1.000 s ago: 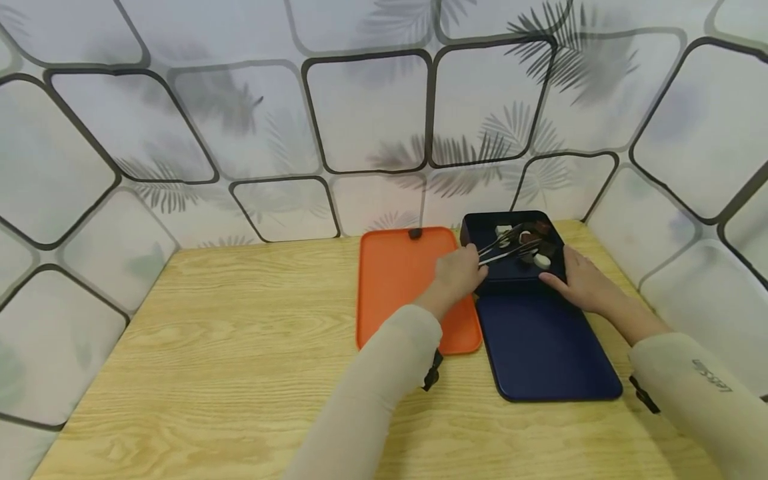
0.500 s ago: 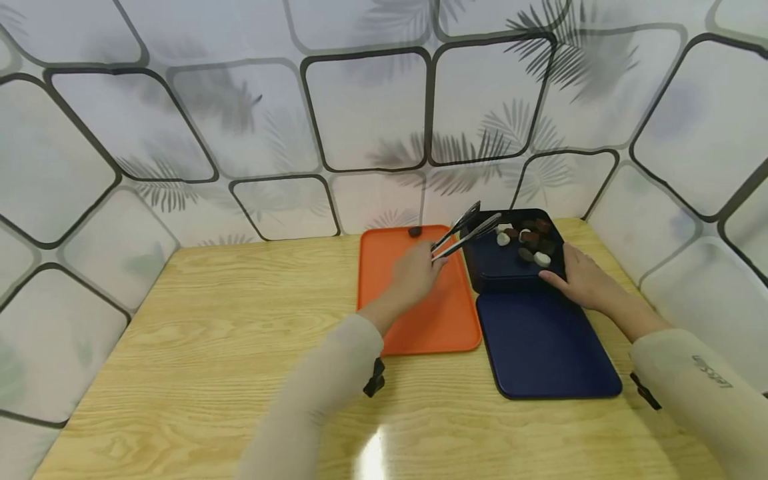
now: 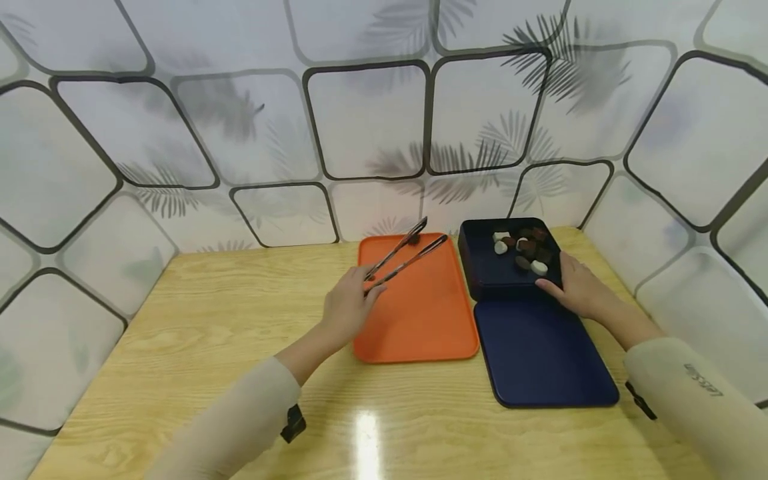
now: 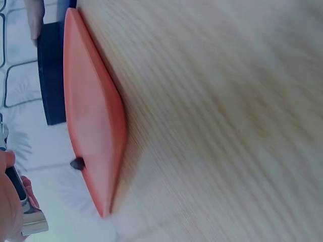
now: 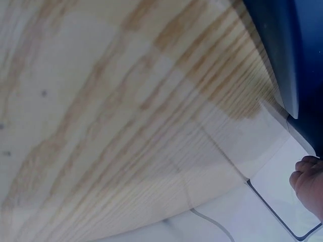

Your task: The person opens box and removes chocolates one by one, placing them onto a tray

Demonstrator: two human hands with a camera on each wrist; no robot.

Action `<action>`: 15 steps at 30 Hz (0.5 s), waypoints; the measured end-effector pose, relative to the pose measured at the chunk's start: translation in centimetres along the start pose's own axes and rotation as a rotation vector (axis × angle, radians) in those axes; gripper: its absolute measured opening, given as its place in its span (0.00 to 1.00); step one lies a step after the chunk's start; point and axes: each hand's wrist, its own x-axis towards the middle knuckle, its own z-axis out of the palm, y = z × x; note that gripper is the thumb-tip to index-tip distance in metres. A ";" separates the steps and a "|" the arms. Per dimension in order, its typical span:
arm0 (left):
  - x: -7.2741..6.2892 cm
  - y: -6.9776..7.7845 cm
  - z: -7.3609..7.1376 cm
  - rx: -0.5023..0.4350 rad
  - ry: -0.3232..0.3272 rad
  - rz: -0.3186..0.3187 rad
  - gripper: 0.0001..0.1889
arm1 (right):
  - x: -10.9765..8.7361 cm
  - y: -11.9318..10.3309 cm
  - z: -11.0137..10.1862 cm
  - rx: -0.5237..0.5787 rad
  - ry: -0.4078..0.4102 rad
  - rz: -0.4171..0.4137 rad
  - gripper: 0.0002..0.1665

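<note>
My left hand (image 3: 348, 303) grips a pair of metal tongs (image 3: 402, 263) above the left part of the orange tray (image 3: 420, 320). The tongs' arms are spread, with their tips apart near the tray's far edge. A dark stone (image 4: 77, 163) lies at that edge; in the head view the tongs partly cover it. My right hand (image 3: 581, 288) holds the right side of a dark blue box (image 3: 486, 280), thumb at its near right corner. Several stones sit inside, among them a white stone (image 3: 539, 268), a brown stone (image 3: 528, 245) and a pale stone (image 3: 501, 247).
A flat dark blue lid or tray (image 3: 549, 367) lies in front of the box, right of the orange tray. Everything stands on a wood-grain table (image 3: 240, 313). A patterned curtain or wall (image 3: 372, 120) surrounds the table's back and sides.
My left hand has drawn the tongs out of the box and moved left over the orange tray, with the tips now spread. My right hand stays on the box.
</note>
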 end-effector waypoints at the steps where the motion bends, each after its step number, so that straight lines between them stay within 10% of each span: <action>1: -0.4 -0.5 -0.4 -0.011 0.008 -0.012 0.21 | -0.1 0.0 0.0 -0.004 -0.003 0.003 0.56; 15: -5.2 -7.7 -4.2 -0.085 -0.030 -0.360 0.22 | 0.1 0.0 -0.1 -0.022 -0.007 0.001 0.56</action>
